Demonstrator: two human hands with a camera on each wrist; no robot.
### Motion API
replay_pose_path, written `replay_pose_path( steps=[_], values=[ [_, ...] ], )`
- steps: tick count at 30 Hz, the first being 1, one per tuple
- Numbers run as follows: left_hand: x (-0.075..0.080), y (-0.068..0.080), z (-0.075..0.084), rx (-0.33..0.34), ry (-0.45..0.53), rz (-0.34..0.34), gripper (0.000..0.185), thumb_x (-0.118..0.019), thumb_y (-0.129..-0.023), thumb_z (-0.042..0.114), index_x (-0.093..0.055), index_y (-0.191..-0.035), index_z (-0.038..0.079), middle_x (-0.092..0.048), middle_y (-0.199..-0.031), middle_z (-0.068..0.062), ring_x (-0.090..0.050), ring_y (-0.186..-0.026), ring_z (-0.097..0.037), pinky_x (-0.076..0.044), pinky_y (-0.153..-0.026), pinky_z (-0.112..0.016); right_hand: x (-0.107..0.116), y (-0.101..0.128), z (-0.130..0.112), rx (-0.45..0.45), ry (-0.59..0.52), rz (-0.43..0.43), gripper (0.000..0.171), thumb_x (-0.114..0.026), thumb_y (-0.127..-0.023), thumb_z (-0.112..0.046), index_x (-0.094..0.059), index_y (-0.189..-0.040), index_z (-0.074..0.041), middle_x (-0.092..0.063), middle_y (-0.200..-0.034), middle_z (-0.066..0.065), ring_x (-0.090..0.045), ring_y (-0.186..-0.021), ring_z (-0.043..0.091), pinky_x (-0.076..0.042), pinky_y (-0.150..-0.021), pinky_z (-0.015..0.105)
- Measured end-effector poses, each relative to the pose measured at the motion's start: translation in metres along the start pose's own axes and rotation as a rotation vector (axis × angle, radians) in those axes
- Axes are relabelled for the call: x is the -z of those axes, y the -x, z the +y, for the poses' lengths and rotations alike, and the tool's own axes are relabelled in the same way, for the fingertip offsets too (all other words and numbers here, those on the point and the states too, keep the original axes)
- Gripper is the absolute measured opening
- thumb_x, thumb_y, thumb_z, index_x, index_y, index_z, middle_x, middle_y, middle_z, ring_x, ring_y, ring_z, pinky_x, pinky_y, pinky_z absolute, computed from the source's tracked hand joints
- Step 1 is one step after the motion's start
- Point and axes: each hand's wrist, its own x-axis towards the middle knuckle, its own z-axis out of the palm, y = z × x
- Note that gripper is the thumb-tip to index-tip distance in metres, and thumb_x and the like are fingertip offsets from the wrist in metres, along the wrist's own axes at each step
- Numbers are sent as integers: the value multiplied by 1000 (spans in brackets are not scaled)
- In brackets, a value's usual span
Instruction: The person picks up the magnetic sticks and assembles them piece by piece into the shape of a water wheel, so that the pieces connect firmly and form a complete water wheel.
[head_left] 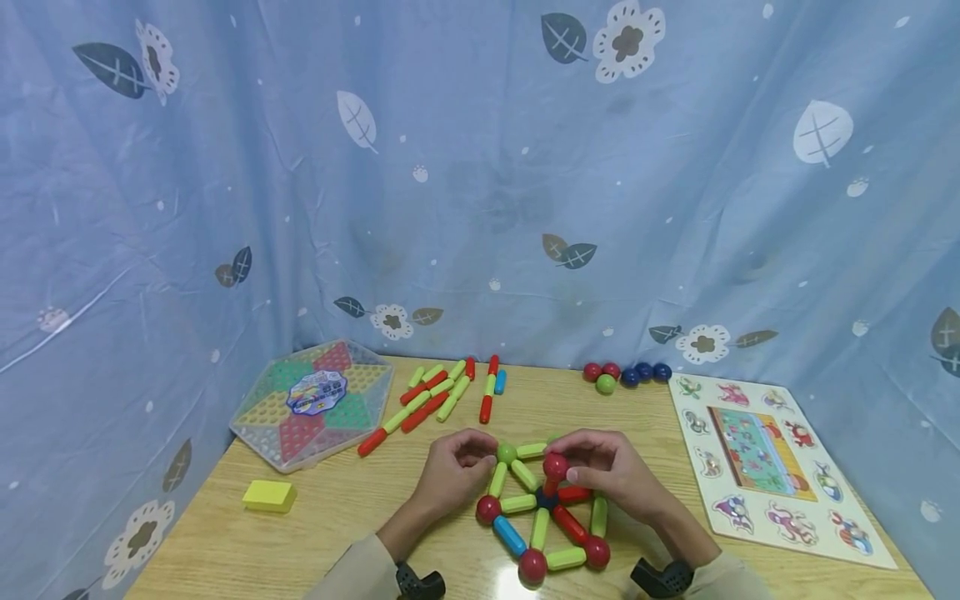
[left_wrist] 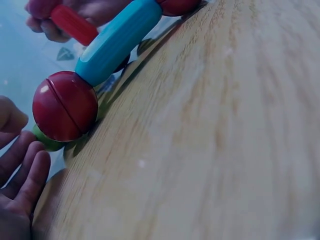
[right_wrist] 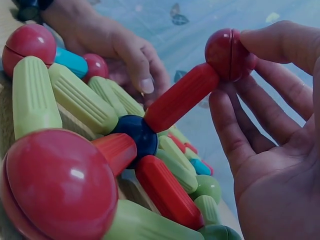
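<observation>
A flat wheel of magnetic sticks and balls lies on the table, with a dark blue ball at its middle. From that ball a red stick stands up, topped by a red ball. My right hand pinches this top ball between thumb and fingers. On the wheel's far left is a green ball; my left hand is beside it, fingers loosely bent and fingertips right at it. A blue stick joins two red rim balls at the near left. My right hand partly hides the far right rim.
Loose sticks in red and green lie at the back left, near a hexagonal game box and a yellow block. Several spare balls sit at the back. A picture puzzle board lies at right.
</observation>
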Motion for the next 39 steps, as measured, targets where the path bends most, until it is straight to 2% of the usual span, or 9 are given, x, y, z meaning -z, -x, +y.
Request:
replay_pose_path(
  steps=[5,12,16,19,24,27,30,33,39],
  values=[
    [1,-1,-1,-52,-24,-58,13,-78,-97,8,-81,-110,9,-79,-105,-7,-72,-90,-11,-61,-83,-24,8,1,-2,4,23,5,34,-56,-105,9,-62,-139,13,-74,-137,13,-74,-122,17,-60,-105,32],
    [2,-1,0,-114,-57,-120,16,-75,-95,3,-81,-110,8,-81,-105,-7,-73,-89,-9,-62,-84,-26,36,14,11,22,205,207,28,-62,-104,8,-67,-131,13,-75,-130,22,-75,-118,19,-62,-99,28],
    [1,-1,1,-112,-62,-144,20,-75,-94,0,-81,-111,8,-81,-108,-7,-74,-91,-10,-62,-85,-26,48,20,26,9,269,264,31,-68,-102,7,-66,-132,15,-72,-133,26,-74,-120,18,-60,-99,23],
    [-1,-1,2,-100,-75,-160,19,-77,-95,2,-81,-113,9,-81,-108,-6,-73,-89,-9,-62,-83,-25,52,20,32,-27,299,239,36,-70,-102,4,-63,-136,15,-66,-142,31,-72,-126,16,-58,-103,22],
    [-3,-7,4,-70,-123,-188,18,-80,-97,10,-82,-114,12,-80,-104,1,-70,-84,-6,-60,-77,-23,54,10,31,-103,334,111,44,-72,-104,-3,-62,-145,9,-60,-151,33,-67,-135,14,-53,-111,22],
    [4,-16,3,-37,-38,-271,23,-78,-101,14,-80,-123,9,-81,-115,-3,-74,-95,-7,-61,-86,-24,54,6,30,-132,373,54,42,-74,-103,-6,-67,-143,2,-67,-147,24,-66,-134,11,-51,-112,20],
    [18,-25,-1,9,177,-372,35,-72,-106,11,-71,-137,-3,-76,-131,-18,-77,-112,-14,-62,-98,-29,55,7,31,-132,423,41,36,-76,-103,-8,-71,-138,-3,-73,-140,16,-68,-129,10,-52,-109,20],
    [35,-34,-4,28,330,-418,43,-68,-108,8,-60,-145,-13,-70,-139,-31,-77,-121,-25,-62,-103,-36,57,13,30,-135,453,66,34,-77,-101,-8,-74,-135,-6,-75,-135,13,-70,-126,9,-53,-107,19],
    [53,-61,1,23,335,-401,43,-69,-106,7,-63,-145,-11,-69,-140,-32,-67,-130,-53,-59,-107,-47,68,37,25,-138,506,119,33,-78,-100,-7,-75,-132,-6,-77,-131,12,-70,-124,6,-52,-107,17]
  ],
)
